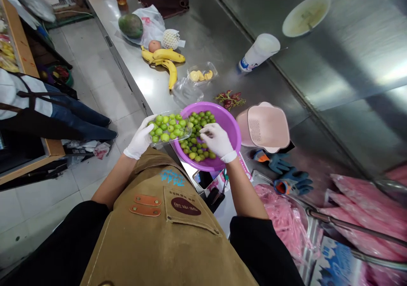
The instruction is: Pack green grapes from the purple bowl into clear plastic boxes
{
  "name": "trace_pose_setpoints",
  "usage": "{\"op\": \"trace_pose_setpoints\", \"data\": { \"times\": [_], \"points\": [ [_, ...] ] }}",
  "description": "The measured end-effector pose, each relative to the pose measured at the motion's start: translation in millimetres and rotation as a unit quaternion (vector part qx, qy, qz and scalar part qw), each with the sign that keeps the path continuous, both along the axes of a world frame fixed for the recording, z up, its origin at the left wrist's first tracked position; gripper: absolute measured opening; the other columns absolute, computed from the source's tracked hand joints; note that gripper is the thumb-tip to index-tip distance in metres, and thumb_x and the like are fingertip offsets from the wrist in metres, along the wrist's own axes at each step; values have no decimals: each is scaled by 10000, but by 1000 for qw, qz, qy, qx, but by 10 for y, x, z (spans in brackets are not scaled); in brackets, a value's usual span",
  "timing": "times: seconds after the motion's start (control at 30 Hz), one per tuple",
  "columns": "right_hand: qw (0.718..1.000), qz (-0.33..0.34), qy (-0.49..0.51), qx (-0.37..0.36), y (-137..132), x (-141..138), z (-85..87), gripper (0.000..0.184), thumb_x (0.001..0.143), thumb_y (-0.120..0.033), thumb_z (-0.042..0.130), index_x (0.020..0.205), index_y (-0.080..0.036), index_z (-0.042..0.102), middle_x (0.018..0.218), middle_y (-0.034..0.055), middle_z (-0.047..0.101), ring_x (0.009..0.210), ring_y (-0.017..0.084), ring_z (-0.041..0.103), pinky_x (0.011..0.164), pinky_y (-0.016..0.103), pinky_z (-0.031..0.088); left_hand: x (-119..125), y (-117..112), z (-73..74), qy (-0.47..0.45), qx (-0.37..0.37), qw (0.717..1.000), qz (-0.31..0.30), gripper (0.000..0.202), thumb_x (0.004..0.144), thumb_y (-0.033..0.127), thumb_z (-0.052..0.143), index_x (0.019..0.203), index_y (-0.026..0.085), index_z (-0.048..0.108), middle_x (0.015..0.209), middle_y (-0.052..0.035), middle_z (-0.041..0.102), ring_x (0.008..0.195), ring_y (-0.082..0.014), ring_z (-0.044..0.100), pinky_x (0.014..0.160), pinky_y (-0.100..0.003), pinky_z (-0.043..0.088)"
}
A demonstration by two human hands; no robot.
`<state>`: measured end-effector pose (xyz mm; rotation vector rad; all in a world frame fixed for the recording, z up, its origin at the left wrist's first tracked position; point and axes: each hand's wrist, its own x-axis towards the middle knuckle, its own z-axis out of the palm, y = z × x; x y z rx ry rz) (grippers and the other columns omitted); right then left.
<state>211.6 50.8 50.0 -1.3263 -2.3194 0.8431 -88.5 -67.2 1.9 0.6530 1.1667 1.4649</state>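
Observation:
In a white glove, my left hand (141, 138) grips the near-left end of a clear plastic box (154, 140), thumb over its rim. Small round green fruits that look like grapes (171, 129) fill the box, which overlaps the left rim of a purple basin (233, 135). More such fruits (199, 155), loose and some yellowish, lie in the basin. Over its right half is my white-gloved right hand (216, 141), fingers curled and fingertips pinched together close to the fruits. Whatever sits between those fingertips is too small to make out.
Bananas (170, 56), a green mango-like fruit (130, 26) and a box of cut fruit (201, 75) lie beyond the basin. Right of it are red grapes on stems (229, 100), a pink basket (270, 127) and work gloves (292, 181). Another person (47, 103) stands at left.

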Motion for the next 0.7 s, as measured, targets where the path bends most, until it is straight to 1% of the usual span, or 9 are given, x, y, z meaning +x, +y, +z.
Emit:
{"op": "trace_pose_setpoints", "data": {
  "times": [0.1,0.17,0.23,0.33,0.43,0.5,0.57,0.63,0.7],
  "points": [
    [989,-45,114,84,-140,-232,290,210,1015,-270,588,1122,-233,765,1199,105,757,1116,268,707,999,460,599,48,-13,-32,-5,6,1000,15,515,934,513,685,1373,244,667,1555,-108,660,1423,-314,639,1139,-476,582],
    [988,-9,120,98,-286,-493,459,253,1040,-301,590,1225,-248,753,1241,103,778,1135,281,694,1041,492,582,91,-9,-41,4,3,1000,30,495,952,540,662,1346,240,673,1540,-107,669,1430,-303,631,1161,-468,565],
    [989,67,87,96,-407,-752,563,247,1026,-306,630,1231,-264,763,1266,98,794,1164,304,664,1093,533,553,124,-20,-35,18,-2,999,47,509,993,611,608,1345,248,672,1527,-105,680,1412,-293,643,1161,-466,563],
    [987,108,58,107,-501,-1020,572,246,1015,-300,645,1220,-270,777,1356,111,774,1253,335,614,1183,587,481,87,-122,-36,32,-5,996,85,566,1040,702,510,1361,264,669,1515,-99,690,1393,-278,654,1160,-461,561],
    [989,21,97,113,-567,-1213,418,312,1036,-346,595,1292,-247,743,1380,156,732,1315,345,614,1197,594,468,-93,-366,-101,58,-15,985,160,596,1040,733,507,1341,247,677,1498,-114,693,1397,-277,648,1169,-454,549],
    [990,2,137,30,-639,-1396,240,389,1040,-435,586,1347,-225,700,1256,160,743,1177,320,686,1058,538,565,-265,-605,-174,74,-30,971,227,602,1038,733,516,1321,228,682,1482,-129,696,1399,-281,645,1183,-458,536],
    [975,42,168,-136,-742,-1657,30,512,1044,-558,560,1412,-211,638,1027,98,746,878,253,716,803,435,616,-443,-885,-245,71,-50,953,290,587,1031,717,538,1304,218,684,1460,-136,706,1389,-287,651,1199,-472,522],
    [936,87,180,-289,-864,-1982,-175,596,1033,-655,538,1425,-209,592,826,13,696,641,187,641,612,345,558,-613,-1180,-298,62,-70,936,340,555,1011,689,587,1277,214,693,1426,-135,721,1374,-301,660,1214,-491,507],
    [910,106,182,-357,-994,-2340,-346,592,998,-692,571,1344,-212,590,737,-28,659,564,161,598,547,303,512,-771,-1466,-335,73,-88,918,380,529,990,663,627,1253,211,709,1398,-134,731,1378,-316,656,1239,-502,484]
  ]
}}
